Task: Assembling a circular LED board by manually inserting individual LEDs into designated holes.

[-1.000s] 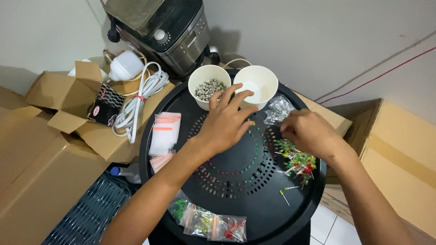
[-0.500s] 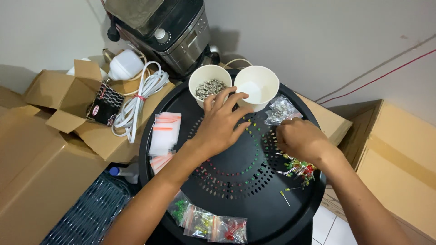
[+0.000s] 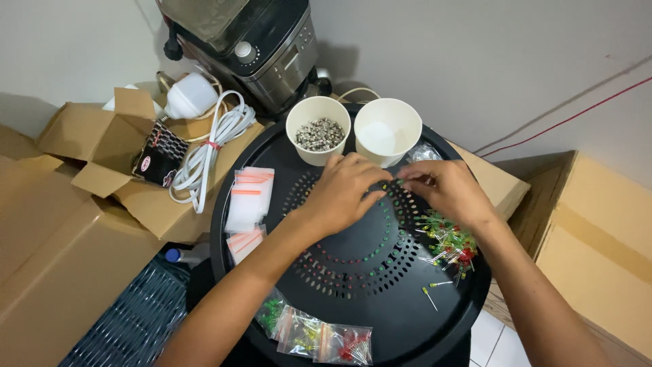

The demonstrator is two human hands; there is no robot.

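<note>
A round black tray (image 3: 380, 340), pierced with rings of slots, fills the middle of the view and carries everything the hands work on. Behind it stand two pale paper cups touching side by side: the left cup (image 3: 318, 129) holds small grey metal bits, the right cup (image 3: 388, 130) looks bare inside. On the tray's left lies a stack of small clear zip bags (image 3: 248, 197) with red strips; at its near edge lie three filled bags (image 3: 316, 334) of green, yellow and red pieces.

The loose pile of small LEDs (image 3: 451, 239), red, green and yellow, lies on the right side of the tray, just under and toward the wrist of the right hand (image 3: 445, 190). So the pile sits behind that hand's fingers, on the near side, and the right hand is far the nearer to it. The left hand (image 3: 346, 194) is well apart from the pile, across the tray's centre.

Both hands meet just in front of the cups, fingertips almost touching. The right fingers (image 3: 411, 175) are pinched narrow on something tiny; what it is I cannot tell. The left fingers (image 3: 370, 178) are curled loosely, palm down, over the slots, some of which hold coloured dots. Two stray LEDs (image 3: 435, 292) lie alone further toward the near edge, their legs slanting across the tray.
</note>
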